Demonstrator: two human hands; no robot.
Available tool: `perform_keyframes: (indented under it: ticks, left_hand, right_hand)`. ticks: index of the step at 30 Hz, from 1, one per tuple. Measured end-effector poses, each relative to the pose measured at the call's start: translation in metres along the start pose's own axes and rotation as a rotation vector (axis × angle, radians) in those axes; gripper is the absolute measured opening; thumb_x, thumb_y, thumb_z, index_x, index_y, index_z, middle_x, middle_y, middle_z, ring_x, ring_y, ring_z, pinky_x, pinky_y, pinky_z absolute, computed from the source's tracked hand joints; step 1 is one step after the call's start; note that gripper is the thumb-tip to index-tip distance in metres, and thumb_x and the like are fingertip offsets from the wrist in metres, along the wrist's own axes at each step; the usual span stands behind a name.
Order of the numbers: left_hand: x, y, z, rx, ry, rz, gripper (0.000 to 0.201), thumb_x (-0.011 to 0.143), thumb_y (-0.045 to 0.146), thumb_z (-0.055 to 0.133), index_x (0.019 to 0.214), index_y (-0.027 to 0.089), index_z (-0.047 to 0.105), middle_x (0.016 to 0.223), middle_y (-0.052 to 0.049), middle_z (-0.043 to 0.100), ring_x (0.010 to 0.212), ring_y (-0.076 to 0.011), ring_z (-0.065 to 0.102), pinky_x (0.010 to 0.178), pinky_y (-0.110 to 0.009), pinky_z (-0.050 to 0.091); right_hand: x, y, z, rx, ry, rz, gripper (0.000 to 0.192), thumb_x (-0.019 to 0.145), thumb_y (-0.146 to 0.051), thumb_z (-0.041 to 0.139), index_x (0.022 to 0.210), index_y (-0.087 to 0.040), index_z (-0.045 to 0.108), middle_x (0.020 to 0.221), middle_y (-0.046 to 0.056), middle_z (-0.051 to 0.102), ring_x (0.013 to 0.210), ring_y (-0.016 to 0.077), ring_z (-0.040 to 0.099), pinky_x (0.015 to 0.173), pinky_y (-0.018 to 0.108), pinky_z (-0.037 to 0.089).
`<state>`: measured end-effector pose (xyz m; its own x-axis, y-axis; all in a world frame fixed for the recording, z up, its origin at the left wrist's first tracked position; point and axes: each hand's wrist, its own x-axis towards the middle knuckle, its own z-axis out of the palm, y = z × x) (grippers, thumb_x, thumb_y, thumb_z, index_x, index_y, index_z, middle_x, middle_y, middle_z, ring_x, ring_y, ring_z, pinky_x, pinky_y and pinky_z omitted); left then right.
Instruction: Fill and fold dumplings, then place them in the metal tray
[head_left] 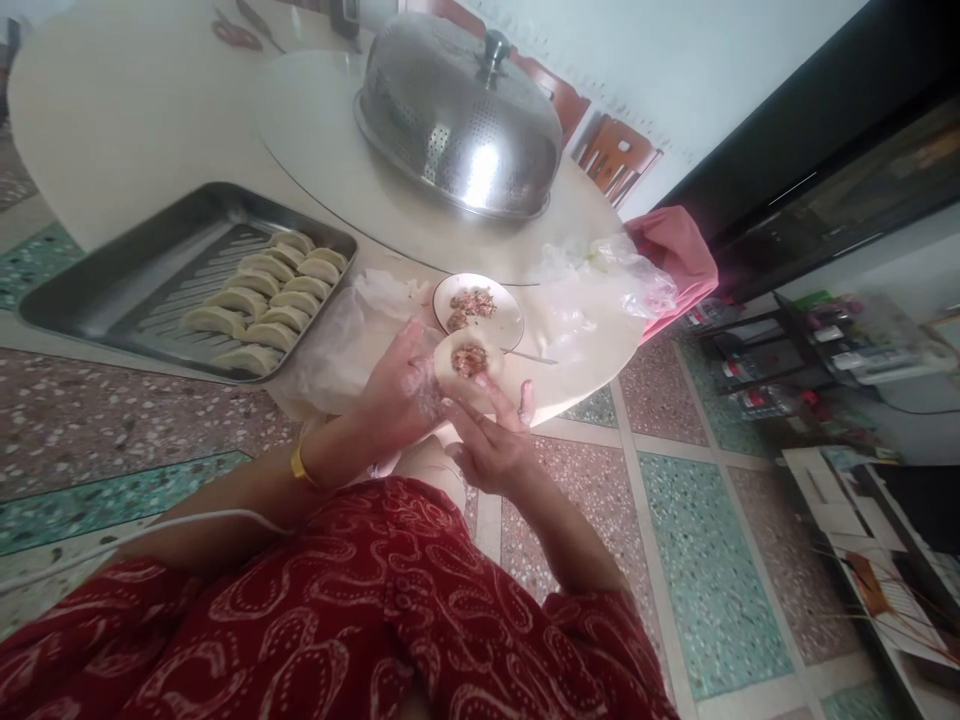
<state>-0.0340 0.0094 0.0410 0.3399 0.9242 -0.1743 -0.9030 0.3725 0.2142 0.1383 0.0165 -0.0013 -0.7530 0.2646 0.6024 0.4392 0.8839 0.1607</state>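
A round dumpling wrapper (489,374) with a mound of minced filling (469,360) at its middle is held up just in front of the plate. My left hand (405,385), dusted with flour, grips the wrapper at its left side; some of its fingers are hidden. From the lower right, my right hand (491,435) reaches to the wrapper with fingers spread, one fingertip touching it near the filling. Behind the wrapper, a white plate (510,318) holds more minced filling. Several folded dumplings (259,283) lie in rows in a metal tray (112,290) to the left.
A large perforated metal dome lid (457,120) stands on the turntable (315,120) at the back. Crumpled clear plastic bags (600,280) lie on the right, beside a pink cloth (675,260). Another plastic sheet (330,345) sits by the tray. Red scissors (236,33) are at the far left.
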Motion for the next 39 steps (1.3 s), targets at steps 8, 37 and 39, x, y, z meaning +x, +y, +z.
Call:
perform_keyframes:
  ticks: [8,37,39]
  left_hand:
    - [-0.001,-0.009,-0.007,0.009,-0.043,-0.075,0.078,0.099,0.061,0.014,0.123,0.006,0.064,0.105,-0.018,0.072,0.107,-0.0308,0.066,0.094,-0.042,0.053]
    - [0.007,-0.023,0.017,0.208,-0.087,-0.241,0.078,0.089,0.073,0.035,0.128,0.010,0.058,0.113,-0.017,0.066,0.126,-0.0372,0.052,0.102,-0.047,0.045]
    - [0.006,-0.024,0.017,0.224,-0.108,-0.233,0.075,0.090,0.072,0.035,0.127,0.011,0.058,0.112,-0.017,0.066,0.126,-0.0368,0.052,0.102,-0.048,0.045]
  right_hand:
    - [-0.003,-0.013,0.007,0.139,0.051,0.113,0.043,0.094,-0.037,0.048,0.134,-0.023,0.053,0.120,0.005,0.073,0.147,0.0262,0.035,0.126,0.061,0.006]
    - [-0.031,0.028,-0.008,-0.120,0.478,0.314,0.031,0.092,-0.028,0.052,0.122,-0.035,0.053,0.140,-0.003,0.052,0.133,0.0200,0.046,0.117,0.049,0.034]
    - [-0.030,0.027,-0.006,-0.107,0.465,0.286,0.027,0.091,-0.029,0.054,0.117,-0.036,0.056,0.140,-0.004,0.051,0.134,0.0201,0.044,0.117,0.050,0.032]
